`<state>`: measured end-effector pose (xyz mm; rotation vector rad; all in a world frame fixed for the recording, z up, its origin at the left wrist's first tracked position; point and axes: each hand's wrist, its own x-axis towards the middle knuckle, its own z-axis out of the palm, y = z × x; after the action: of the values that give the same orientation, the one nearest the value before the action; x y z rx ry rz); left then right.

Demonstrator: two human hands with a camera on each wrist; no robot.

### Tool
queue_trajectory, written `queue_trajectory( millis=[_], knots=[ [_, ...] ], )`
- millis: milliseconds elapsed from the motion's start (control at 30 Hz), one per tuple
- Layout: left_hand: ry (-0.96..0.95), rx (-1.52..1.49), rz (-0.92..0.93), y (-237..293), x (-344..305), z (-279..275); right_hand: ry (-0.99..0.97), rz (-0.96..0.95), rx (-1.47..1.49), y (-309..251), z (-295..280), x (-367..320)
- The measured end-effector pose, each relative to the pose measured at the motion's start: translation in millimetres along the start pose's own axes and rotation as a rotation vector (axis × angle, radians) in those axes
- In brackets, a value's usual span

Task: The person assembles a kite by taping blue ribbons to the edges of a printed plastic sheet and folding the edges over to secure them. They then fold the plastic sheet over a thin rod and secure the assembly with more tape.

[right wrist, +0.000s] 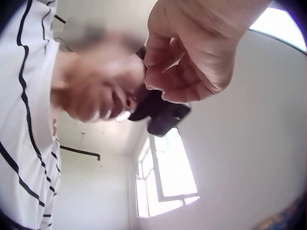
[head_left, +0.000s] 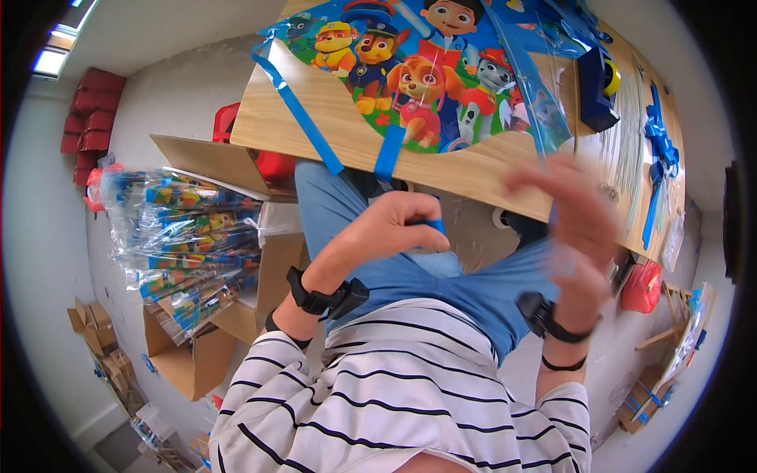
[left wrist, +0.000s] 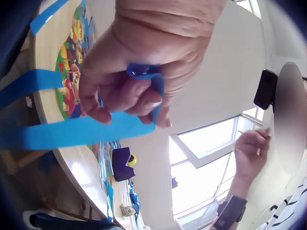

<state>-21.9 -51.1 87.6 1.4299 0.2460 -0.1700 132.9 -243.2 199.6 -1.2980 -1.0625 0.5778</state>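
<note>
My left hand point(head_left: 386, 225) grips a flat blue ribbon point(left wrist: 91, 132) over my lap. In the left wrist view the ribbon folds over among the curled fingers, and a long tail runs off to the left. My right hand point(head_left: 583, 225) is raised, blurred, at the table's right front edge. Its fingers are loosely bent, and no held thing shows in the right wrist view. Ahead, a shiny cartoon-dog sheet point(head_left: 426, 87) lies on the wooden table point(head_left: 260, 110). Two blue strips point(head_left: 303, 122) run over the table's front edge.
A dark blue tape dispenser point(head_left: 597, 91) stands at the table's right, beside pale cords point(head_left: 628, 134) and a blue ribbon bow point(head_left: 661, 142). Left of my legs, an open cardboard box point(head_left: 272, 268) stands beside plastic-wrapped printed packs point(head_left: 193, 229). A red bag point(head_left: 643, 285) lies at right.
</note>
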Motion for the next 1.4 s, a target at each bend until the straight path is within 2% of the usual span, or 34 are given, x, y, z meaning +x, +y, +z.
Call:
queue_trajectory(
  millis=[67, 133, 200, 267, 367, 400, 467, 500, 600, 633, 733, 767, 833, 933, 1033, 1133, 1233, 1333, 1400],
  knots=[
    [-0.058, 0.111, 0.105, 11, 1, 5, -0.058, 0.157, 0.046, 55, 24, 1],
    [-0.090, 0.227, 0.115, 26, -2, -3, -0.156, 0.251, 0.038, 90, 39, -9],
    [-0.084, 0.279, 0.062, 36, -7, -13, -0.195, 0.420, 0.218, 97, 42, -14],
    [-0.057, 0.269, -0.046, 42, -9, -19, -0.198, 0.526, 0.214, 91, 41, -13],
    [-0.078, 0.292, -0.025, 39, -3, -26, -0.168, 0.644, 0.230, 96, 36, -18],
    [-0.037, 0.261, -0.073, 41, -1, -29, -0.157, 0.673, 0.243, 101, 34, -20],
    [0.054, 0.202, -0.168, 46, 0, -37, -0.015, 0.683, 0.178, 105, 30, -23],
    [0.109, 0.265, -0.113, 38, 2, -48, 0.057, 0.690, 0.146, 107, 28, -25],
    [0.439, 0.192, -0.064, 3, 15, -69, 0.264, 0.722, 0.144, 114, 17, -36],
    [0.562, 0.300, -0.028, -4, 19, -73, 0.339, 0.749, 0.188, 114, 15, -38],
    [0.688, 0.842, 0.256, -34, 51, -44, 0.504, 0.700, 0.327, 123, 11, -46],
    [0.548, 0.979, 0.311, -48, 62, -36, 0.537, 0.694, 0.334, 123, 12, -47],
    [0.435, 1.265, 0.411, -64, 84, -5, 0.599, 0.670, 0.352, 123, 13, -47],
    [0.347, 1.288, 0.368, -85, 115, 25, 0.636, 0.617, 0.365, 121, 7, -52],
    [0.415, 1.243, 0.397, -98, 129, 54, 0.714, 0.578, 0.396, 121, 12, -52],
    [0.355, 1.117, 0.375, -103, 140, 69, 0.722, 0.546, 0.447, 134, 23, -53],
    [0.346, 1.019, 0.508, -99, 138, 66, 0.764, 0.560, 0.457, 141, 27, -52],
    [0.397, 0.677, 0.479, -109, 122, 40, 0.794, 0.613, 0.430, 144, 30, -57],
    [0.380, -0.054, 0.123, -87, 104, 25, 0.773, 0.654, 0.429, 153, 35, -61]
  ],
)
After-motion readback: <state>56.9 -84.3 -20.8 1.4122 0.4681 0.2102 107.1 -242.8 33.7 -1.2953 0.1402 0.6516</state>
